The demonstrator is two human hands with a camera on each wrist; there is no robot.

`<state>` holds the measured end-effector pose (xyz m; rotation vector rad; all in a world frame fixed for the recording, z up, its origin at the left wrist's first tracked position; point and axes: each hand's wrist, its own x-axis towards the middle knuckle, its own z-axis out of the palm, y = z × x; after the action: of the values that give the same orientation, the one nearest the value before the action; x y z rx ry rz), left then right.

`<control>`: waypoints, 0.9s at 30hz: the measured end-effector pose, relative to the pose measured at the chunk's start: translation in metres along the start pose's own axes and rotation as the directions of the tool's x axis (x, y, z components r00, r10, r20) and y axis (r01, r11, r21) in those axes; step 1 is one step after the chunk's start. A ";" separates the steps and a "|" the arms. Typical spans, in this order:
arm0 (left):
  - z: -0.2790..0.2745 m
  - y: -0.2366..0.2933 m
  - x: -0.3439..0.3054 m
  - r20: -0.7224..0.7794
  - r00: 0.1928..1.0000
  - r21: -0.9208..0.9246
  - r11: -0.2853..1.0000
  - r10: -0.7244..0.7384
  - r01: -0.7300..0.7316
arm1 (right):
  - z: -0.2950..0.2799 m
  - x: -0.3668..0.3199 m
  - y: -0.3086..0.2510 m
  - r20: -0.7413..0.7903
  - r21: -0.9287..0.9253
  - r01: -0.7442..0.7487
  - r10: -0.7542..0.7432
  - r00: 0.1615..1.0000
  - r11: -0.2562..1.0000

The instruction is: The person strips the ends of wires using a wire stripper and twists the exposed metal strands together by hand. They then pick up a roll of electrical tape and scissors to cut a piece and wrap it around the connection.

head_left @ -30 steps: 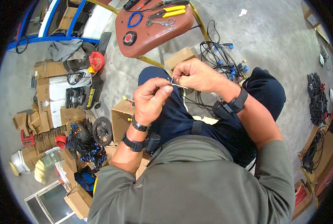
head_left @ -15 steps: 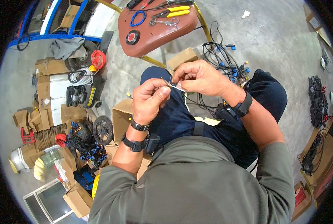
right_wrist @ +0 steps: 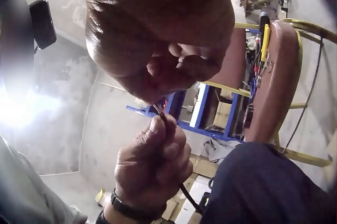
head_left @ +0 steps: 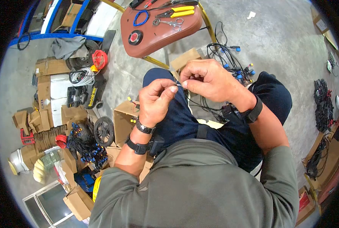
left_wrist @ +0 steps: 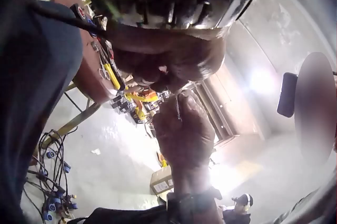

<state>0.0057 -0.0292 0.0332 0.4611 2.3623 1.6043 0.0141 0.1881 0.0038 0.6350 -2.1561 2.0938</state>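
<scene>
In the head view my left hand [head_left: 155, 99] pinches the end of a cable between thumb and forefinger above the left thigh. The right wrist view shows this black cable [right_wrist: 188, 197] running down out of the left fist, with thin wire ends [right_wrist: 159, 110] sticking up past the thumb. My right hand [head_left: 209, 81] stands opposite, thumb and forefinger pinched at the wires, fingertips close to the left ones. A pale thin wire [left_wrist: 178, 109] shows against the right hand in the left wrist view.
A brown chair seat [head_left: 165, 36] ahead holds yellow-handled pliers [head_left: 182, 12], scissors [head_left: 173, 25], a blue wire coil [head_left: 141, 18] and a black tape roll [head_left: 135, 37]. Black cables with blue connectors [head_left: 234, 62] lie on the floor; cardboard boxes [head_left: 124, 117] stand at the left.
The right hand has turned and shifted slightly, and the white wire seen under its thumb earlier is now mostly hidden. The left hand keeps its pinch, with little movement.
</scene>
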 end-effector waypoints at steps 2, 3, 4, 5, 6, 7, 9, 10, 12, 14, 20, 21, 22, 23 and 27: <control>-0.002 -0.002 -0.001 0.011 1.000 -0.008 1.000 0.015 -0.015 | -0.001 0.001 0.003 0.010 0.061 -0.098 0.097 0.995 0.993; -0.003 -0.004 -0.001 0.025 1.000 -0.046 0.999 0.018 -0.016 | -0.001 0.001 0.006 0.017 0.091 -0.148 0.147 0.989 0.985; -0.004 -0.005 -0.001 0.038 0.999 -0.084 0.996 0.022 -0.018 | -0.001 0.001 0.010 0.048 0.145 -0.194 0.189 0.981 0.970; -0.003 -0.003 -0.001 0.041 0.999 -0.113 0.994 0.014 -0.009 | 0.002 0.002 0.016 0.082 0.198 -0.240 0.228 0.970 0.951; -0.002 0.001 0.000 0.045 0.999 -0.141 0.990 0.006 0.000 | 0.005 0.002 0.022 0.117 0.248 -0.286 0.264 0.957 0.926; -0.001 0.003 0.000 0.048 0.999 -0.169 0.986 -0.001 0.009 | 0.013 0.001 0.029 0.138 0.341 -0.293 0.261 0.956 0.893; -0.003 -0.003 0.001 0.021 1.000 -0.209 0.978 -0.010 0.014 | 0.027 0.002 0.037 0.178 0.513 -0.303 0.246 0.953 0.803; -0.004 -0.005 0.002 0.008 1.000 -0.229 0.973 -0.013 0.015 | 0.027 0.001 0.037 0.210 0.555 -0.320 0.242 0.947 0.768; -0.004 -0.005 0.003 -0.017 0.999 -0.265 0.964 -0.036 0.030 | 0.033 0.000 0.033 0.208 0.581 -0.361 0.295 0.933 0.730; -0.003 -0.005 0.003 -0.057 0.997 -0.302 0.953 -0.042 0.023 | 0.036 -0.001 0.025 0.203 0.632 -0.376 0.324 0.924 0.677; 0.005 -0.004 0.003 -0.161 0.987 -0.341 0.939 -0.008 -0.048 | 0.036 0.000 0.015 0.174 0.621 -0.376 0.346 0.922 0.688; 0.005 -0.005 0.003 -0.153 0.988 -0.335 0.941 -0.005 -0.047 | 0.036 0.000 0.015 0.170 0.611 -0.375 0.346 0.923 0.697; 0.005 -0.005 0.003 -0.144 0.990 -0.331 0.943 -0.004 -0.045 | 0.035 0.001 0.016 0.152 0.588 -0.361 0.340 0.928 0.724; 0.004 -0.004 0.003 -0.116 0.993 -0.358 0.934 -0.036 -0.008 | 0.034 0.002 0.020 0.134 0.564 -0.349 0.334 0.933 0.749; -0.002 -0.001 0.003 0.001 0.993 -0.439 0.892 -0.121 0.110 | 0.019 0.008 0.032 0.040 0.404 -0.271 0.279 0.959 0.874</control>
<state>0.0017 -0.0302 0.0325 0.2000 1.9101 2.0137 0.0004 0.1669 -0.0250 0.3381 -1.9020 2.7244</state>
